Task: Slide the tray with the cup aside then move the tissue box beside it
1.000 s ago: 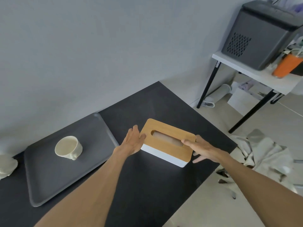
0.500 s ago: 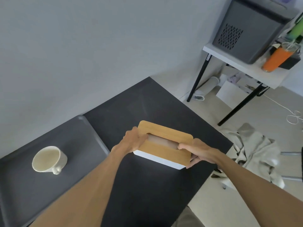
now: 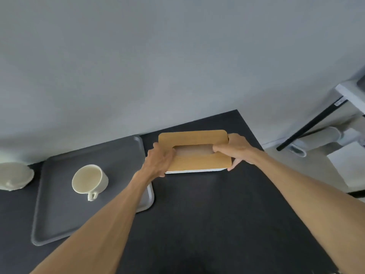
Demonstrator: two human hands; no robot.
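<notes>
The tissue box [image 3: 199,161], white with a wooden lid and a slot in it, is near the wall on the black table, just right of the grey tray [image 3: 59,214]. My left hand [image 3: 159,162] grips its left end and my right hand [image 3: 236,150] grips its right end. A cream cup [image 3: 88,181] stands on the tray with its handle pointing toward me. I cannot tell whether the box rests on the table or is held just above it.
A white lumpy object [image 3: 13,177] sits at the table's left edge beyond the tray. The table's right edge [image 3: 254,139] runs close to the box. A white side table with black legs [image 3: 316,123] and floor clutter lie to the right.
Both hands closed on the box ends and carried it from the table's right part back toward the wall, to the tray's right side. The view swung left and down.
</notes>
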